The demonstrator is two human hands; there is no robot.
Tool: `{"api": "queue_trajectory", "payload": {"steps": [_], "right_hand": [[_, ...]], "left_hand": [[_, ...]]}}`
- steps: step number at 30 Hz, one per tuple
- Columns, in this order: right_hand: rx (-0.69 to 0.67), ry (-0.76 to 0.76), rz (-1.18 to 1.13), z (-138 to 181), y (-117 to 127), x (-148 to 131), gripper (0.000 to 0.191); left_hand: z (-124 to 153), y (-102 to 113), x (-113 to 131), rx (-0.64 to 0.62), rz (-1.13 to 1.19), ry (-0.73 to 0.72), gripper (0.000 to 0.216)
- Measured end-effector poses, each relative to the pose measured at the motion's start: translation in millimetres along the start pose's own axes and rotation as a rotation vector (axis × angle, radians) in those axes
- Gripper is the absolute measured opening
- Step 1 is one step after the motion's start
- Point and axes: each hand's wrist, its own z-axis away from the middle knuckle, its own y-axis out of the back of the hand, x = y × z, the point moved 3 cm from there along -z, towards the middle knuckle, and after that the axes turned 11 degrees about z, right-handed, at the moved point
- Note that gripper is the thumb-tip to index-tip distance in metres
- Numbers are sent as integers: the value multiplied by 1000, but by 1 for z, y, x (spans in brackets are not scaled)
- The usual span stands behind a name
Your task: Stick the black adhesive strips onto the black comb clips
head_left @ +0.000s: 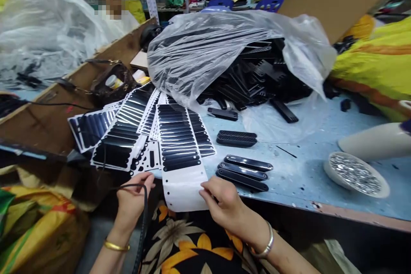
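Observation:
My right hand (221, 201) pinches the lower right corner of a white backing sheet (181, 180) that carries several glossy black oval stickers. That sheet hangs over the table's front edge. My left hand (133, 199) rests closed at the sheet's lower left, close to a black cable (143, 222) that loops past its fingers. Just right of my right hand lie three black oblong plastic pieces (244, 172) side by side. More sticker sheets (128, 130) fan out to the left.
A clear plastic bag (205, 51) spilling black combs sits at the back of the blue table (298, 171). Two ribbed black pieces (236, 138) lie mid-table. A white dish of shiny bits (355, 174) stands right. A brown handbag (112, 79) and another person sit behind left.

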Motion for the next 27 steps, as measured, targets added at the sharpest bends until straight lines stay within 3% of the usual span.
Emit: {"api": "queue_trajectory", "payload": {"steps": [4,7,10,15,18,20,22,27], "right_hand": [[-10,65,51,-24,-22,-2,6],[-77,120,187,-28,-39,-2,16],[-82,162,226,-25,-45,1,4],[19,175,79,-10,-28,-1,22],[-15,175,29,-1,-15,-6,22],[-67,161,31,2,-10,-9,17],[-100,128,31,2,-7,-10,25],[-16,69,82,-5,-9,-14,24]], "left_hand": [[5,-5,8,-35,52,1,21],[9,-10,-2,-45,194,160,28],[16,-17,-15,-80,246,292,35],[27,-32,-5,-204,444,401,34],[30,-38,6,-245,531,430,32],[29,-40,8,-250,527,434,30],[28,-41,8,-250,524,442,29],[26,-44,10,-257,567,463,30]]}}
